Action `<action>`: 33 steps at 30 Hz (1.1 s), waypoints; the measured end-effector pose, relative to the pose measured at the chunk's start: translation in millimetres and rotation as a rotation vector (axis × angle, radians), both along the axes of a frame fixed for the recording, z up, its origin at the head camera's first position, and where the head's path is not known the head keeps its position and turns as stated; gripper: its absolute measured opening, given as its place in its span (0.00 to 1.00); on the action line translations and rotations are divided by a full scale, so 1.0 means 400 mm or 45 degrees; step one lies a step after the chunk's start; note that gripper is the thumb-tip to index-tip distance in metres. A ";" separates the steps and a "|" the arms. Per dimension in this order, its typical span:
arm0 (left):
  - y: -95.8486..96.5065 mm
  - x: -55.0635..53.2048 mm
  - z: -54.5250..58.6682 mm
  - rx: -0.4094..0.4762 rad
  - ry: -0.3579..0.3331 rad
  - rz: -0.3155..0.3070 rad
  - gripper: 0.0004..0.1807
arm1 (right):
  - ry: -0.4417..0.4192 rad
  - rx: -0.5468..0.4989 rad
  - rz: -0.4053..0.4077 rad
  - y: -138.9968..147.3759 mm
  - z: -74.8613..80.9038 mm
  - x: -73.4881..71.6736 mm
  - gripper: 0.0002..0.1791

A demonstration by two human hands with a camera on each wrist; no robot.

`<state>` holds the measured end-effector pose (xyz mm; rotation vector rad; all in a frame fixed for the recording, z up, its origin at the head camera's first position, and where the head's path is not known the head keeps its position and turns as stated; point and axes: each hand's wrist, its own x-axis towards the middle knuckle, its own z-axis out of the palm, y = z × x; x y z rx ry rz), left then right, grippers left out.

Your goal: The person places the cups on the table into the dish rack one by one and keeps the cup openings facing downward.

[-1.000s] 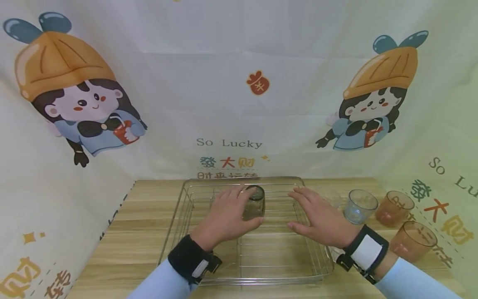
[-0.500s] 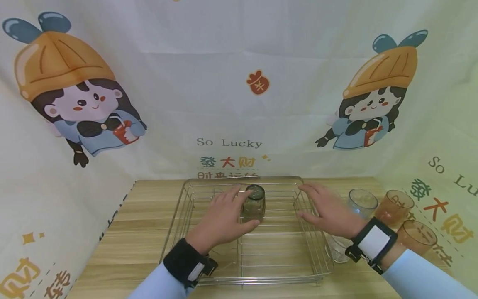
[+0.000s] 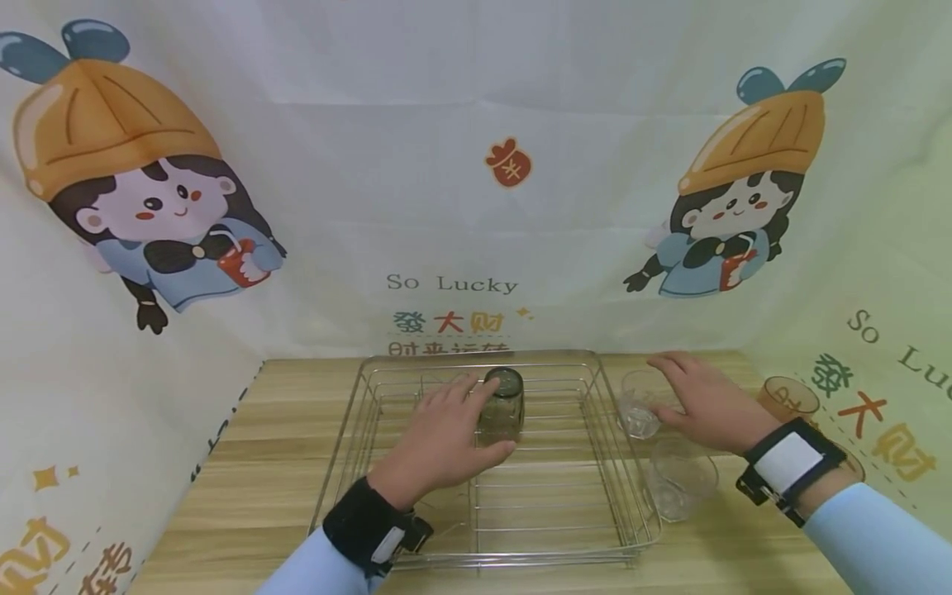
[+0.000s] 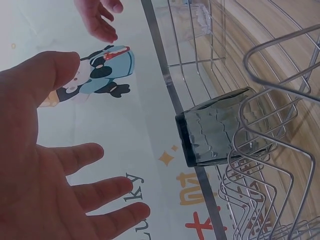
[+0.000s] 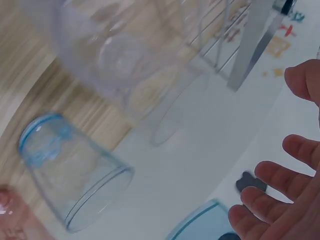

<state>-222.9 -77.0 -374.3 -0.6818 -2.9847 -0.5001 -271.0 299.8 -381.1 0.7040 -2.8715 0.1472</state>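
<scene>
A smoky green glass (image 3: 502, 413) stands upside down in the wire dish rack (image 3: 546, 555). My left hand (image 3: 439, 438) hovers over the rack, fingers spread, just left of that glass. In the left wrist view a gap shows between the fingers and the green glass (image 4: 220, 131). My right hand (image 3: 717, 406) is raised beyond the rack's right side, empty, its fingers loosely extended. Two clear glasses (image 3: 638, 413) stand close to it. A blue-rimmed glass (image 5: 75, 172) shows in the right wrist view; the right hand hides it in the head view.
An amber glass (image 3: 788, 398) stands at the far right, and another is mostly hidden behind the right wrist. The rack's thin wire prongs (image 4: 262, 172) stick up around the green glass. A patterned cloth (image 3: 320, 248) hangs behind the wooden table (image 3: 223, 504).
My right hand has moved right, away from the green glass and past the rack's edge, uncovering the clear glasses. The left hand has shifted slightly left from the green glass, which stays in place.
</scene>
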 end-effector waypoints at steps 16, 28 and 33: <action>-0.028 -0.017 0.015 0.039 0.002 0.058 0.48 | -0.128 -0.019 -0.147 0.133 -0.073 -0.067 0.34; -0.048 -0.011 0.005 0.043 0.032 0.073 0.45 | -0.136 0.041 -0.217 0.156 -0.134 -0.088 0.38; -0.051 -0.016 0.005 0.062 0.038 0.069 0.44 | -0.145 0.067 -0.263 0.177 -0.154 -0.106 0.41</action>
